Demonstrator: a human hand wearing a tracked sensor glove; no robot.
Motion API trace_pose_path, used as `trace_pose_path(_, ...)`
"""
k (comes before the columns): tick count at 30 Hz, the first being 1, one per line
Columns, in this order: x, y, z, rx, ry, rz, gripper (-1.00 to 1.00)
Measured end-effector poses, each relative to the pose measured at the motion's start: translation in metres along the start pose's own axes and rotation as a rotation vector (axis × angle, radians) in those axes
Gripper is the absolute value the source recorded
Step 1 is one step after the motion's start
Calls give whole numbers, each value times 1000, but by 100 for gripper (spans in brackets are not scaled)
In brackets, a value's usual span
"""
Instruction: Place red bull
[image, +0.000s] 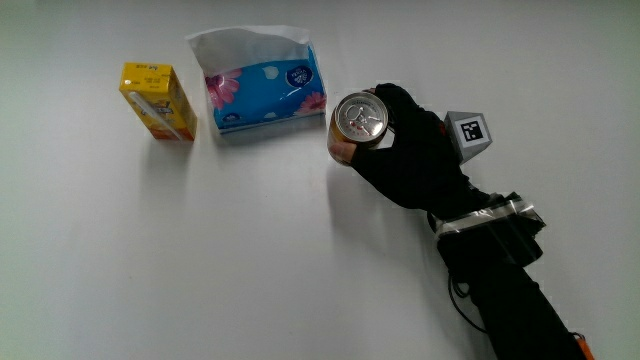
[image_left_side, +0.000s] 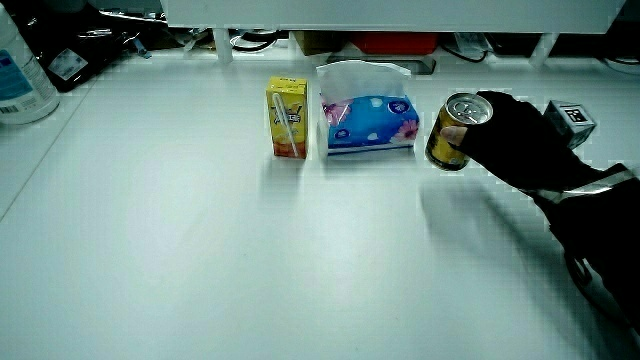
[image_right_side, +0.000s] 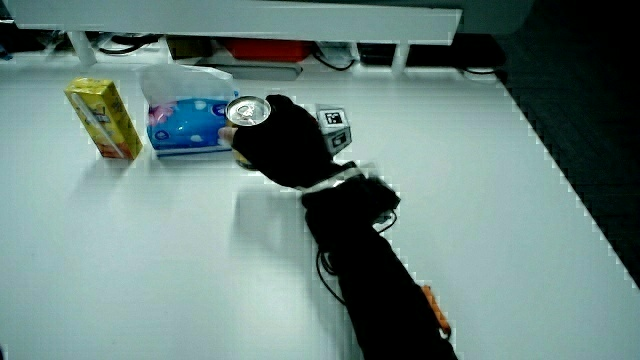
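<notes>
The hand (image: 405, 150) in its black glove is shut on a gold-sided can (image: 358, 121) with a silver top, beside the blue tissue pack (image: 264, 92). In both side views the can (image_left_side: 455, 133) (image_right_side: 245, 122) looks upright and close to the table; whether it touches the table I cannot tell. The hand (image_left_side: 515, 140) (image_right_side: 285, 140) wraps the can's side, with the forearm (image: 510, 280) reaching toward the person. A patterned cube (image: 468, 132) sits on the hand's back.
A yellow juice carton (image: 158, 100) stands beside the tissue pack, on the side away from the can. A low partition (image_left_side: 400, 12) with cables and boxes under it runs along the table's edge farthest from the person. A white bottle (image_left_side: 22, 75) stands at the table's corner in a side view.
</notes>
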Motion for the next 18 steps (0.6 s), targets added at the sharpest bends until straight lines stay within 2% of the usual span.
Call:
trace_pose_path(7, 19, 12, -16, 15, 26, -48, 0)
trace_pose_path(8, 21, 13, -19, 11, 35, -37, 0)
trace_pose_path(12, 29, 14, -27, 3, 10, -86, 0)
trace_pose_path(14, 32, 15, -30, 1, 17, -88, 0)
trace_pose_path(16, 35, 15, -32, 4, 9, -118, 0)
trace_pose_path(18, 39, 15, -33, 7, 22, -125, 0)
